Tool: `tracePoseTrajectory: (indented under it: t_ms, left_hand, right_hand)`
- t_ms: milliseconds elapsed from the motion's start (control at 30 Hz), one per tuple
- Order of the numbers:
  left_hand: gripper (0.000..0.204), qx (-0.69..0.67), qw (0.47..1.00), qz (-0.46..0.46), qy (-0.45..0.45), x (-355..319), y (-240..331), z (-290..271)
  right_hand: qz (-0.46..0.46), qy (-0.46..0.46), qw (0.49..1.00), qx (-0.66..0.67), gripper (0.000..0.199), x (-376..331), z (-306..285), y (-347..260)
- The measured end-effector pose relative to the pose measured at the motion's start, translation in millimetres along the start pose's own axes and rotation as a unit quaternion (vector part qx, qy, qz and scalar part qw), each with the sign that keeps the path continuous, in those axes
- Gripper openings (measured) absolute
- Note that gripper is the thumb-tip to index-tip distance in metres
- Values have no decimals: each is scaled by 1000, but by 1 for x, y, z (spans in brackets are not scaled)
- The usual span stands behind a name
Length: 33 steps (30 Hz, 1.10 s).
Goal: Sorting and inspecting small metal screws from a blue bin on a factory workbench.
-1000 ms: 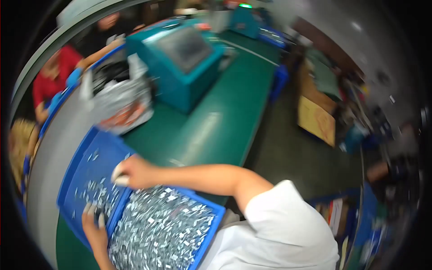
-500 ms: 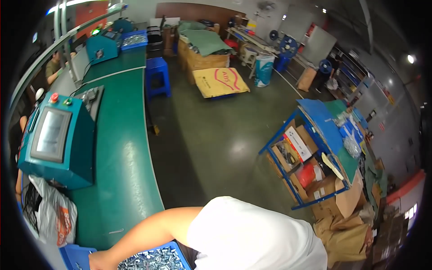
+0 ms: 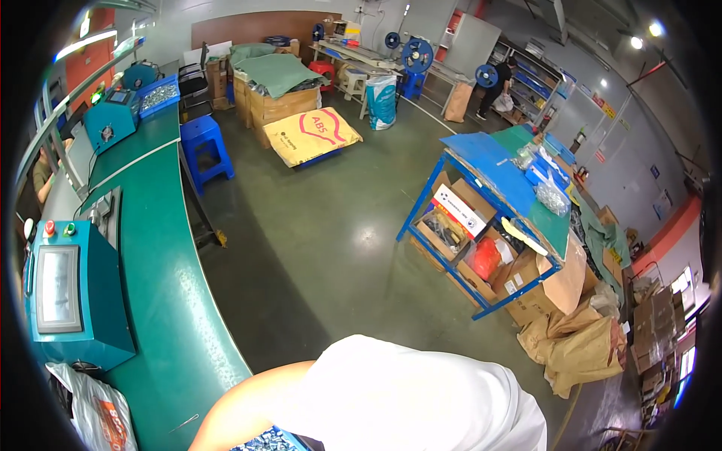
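Note:
My right forearm, coming out of a white sleeve, bends down to the lower edge, where its hand is out of the picture. My left hand does not show. Beside the forearm, the corner of a blue tray holds many small shiny metal parts, cut off by the lower edge. A thin metal piece lies on the green bench top. A grey plastic bag with orange print rests at the near left, below a teal machine with a screen and a red button.
Farther along the bench stand a second teal machine and a blue tray of parts. A blue stool is beside the bench. A yellow sack lies mid-floor. A blue-framed table with boxes stands right. Another person is at the back.
My view has turned to the right, so bench and machines sit farther left and lower. The right hand, earlier at the blue trays, has passed out of the picture.

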State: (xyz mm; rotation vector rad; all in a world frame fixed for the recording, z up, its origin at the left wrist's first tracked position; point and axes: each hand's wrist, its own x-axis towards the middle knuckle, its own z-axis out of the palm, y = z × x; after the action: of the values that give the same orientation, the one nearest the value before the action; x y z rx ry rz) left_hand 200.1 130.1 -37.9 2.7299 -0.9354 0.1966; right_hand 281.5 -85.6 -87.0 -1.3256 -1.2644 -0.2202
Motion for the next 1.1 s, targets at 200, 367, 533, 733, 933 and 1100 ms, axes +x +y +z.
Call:
tracePoseTrajectory:
  t_ms: [200,367,533,733,933,1100]
  left_hand:
    - [59,-95,963,221,119,42,-14,33]
    - [60,-163,888,369,219,45,-23,58]
    - [66,-126,975,138,121,-67,-8,-3]
    - [32,-90,961,-239,111,-68,159,-50]
    - [38,-76,911,-399,72,-102,213,-46]
    - [42,-73,877,-471,62,-123,240,-44]
  right_hand:
    - [76,4,997,-20,12,-6,-6,-1]
    - [72,-6,997,-22,12,-4,2,0]
    - [84,39,995,39,12,0,11,-1]
    - [203,-37,978,5,15,-8,-35,-48]
    - [300,-80,948,73,13,-8,-36,-61]
    - [262,-183,948,11,12,-26,-60,-102]
